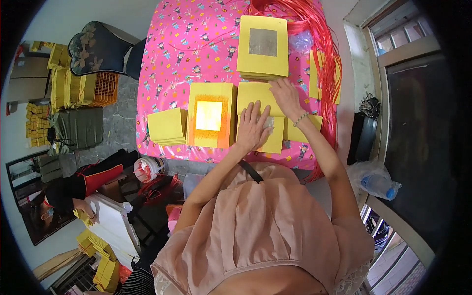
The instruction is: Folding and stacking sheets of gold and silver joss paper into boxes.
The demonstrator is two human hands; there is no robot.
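Observation:
My left hand [254, 128] lies with its fingers spread on a yellow paper sheet [275, 143] that has a shiny silver patch, partly hidden under the palm. Just beyond it, my right hand [286, 98] rests bent fingertips on another yellow paper layer [253, 92], which overlaps the far part of that sheet. Whether the two layers are one folded sheet, I cannot tell. Left of my hands sits a yellow stack [191, 115] with an orange print around a bright square. Farther off stands a taller yellow stack [264, 64] with a silver square on top.
A pink patterned cloth [196, 54] covers the table. Folded yellow papers [167, 127] lie at its left edge; more yellow sheets [302, 130] lie by my right wrist. Red plastic strands [330, 64] hang along the right side. A dark chair [101, 49] stands left; another person [93, 179] works lower left.

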